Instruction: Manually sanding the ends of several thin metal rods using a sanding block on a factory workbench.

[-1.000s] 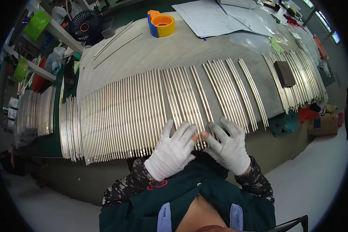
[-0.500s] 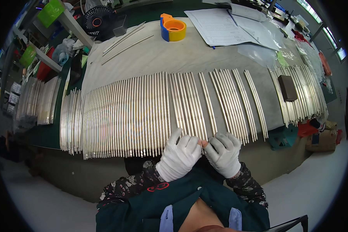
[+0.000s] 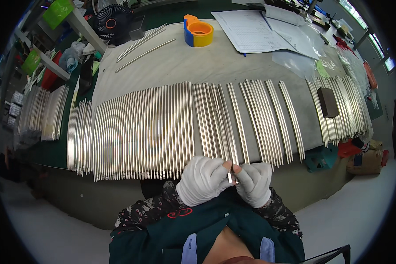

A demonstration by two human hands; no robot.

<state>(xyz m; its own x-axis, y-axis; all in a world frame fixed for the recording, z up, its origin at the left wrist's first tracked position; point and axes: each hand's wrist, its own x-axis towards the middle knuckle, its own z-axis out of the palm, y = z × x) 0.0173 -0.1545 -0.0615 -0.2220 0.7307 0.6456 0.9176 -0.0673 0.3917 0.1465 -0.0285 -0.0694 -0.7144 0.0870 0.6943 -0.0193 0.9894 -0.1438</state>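
Observation:
Slim silvery metal rods lie side by side on the grey-covered table, their near ends toward me. My left hand (image 3: pixel 202 181), in a white glove with a bare thumb tip, is closed at the near end of a metal rod (image 3: pixel 226 127) in the middle group. Close beside it, my right hand (image 3: pixel 254 184), gloved the same way, is closed with thumb and fingers at the neighbouring rod end. Two bright rod ends show between the thumbs. A wide row of rods (image 3: pixel 145 132) spreads to the left; a smaller group (image 3: pixel 262 121) lies to the right.
A dark brown block (image 3: pixel 328 102) rests on a rod stack (image 3: pixel 350 108) at the right. Behind are a yellow-and-blue tape dispenser (image 3: pixel 199 34), papers (image 3: pixel 251 31), a few loose rods (image 3: pixel 145 55) and a black fan (image 3: pixel 111 22). Bagged rods (image 3: pixel 42 114) lie far left.
Both hands have curled further around the near rod ends. One or two rods of the middle group have shifted toward me and slightly right, their ends now visible between the thumbs.

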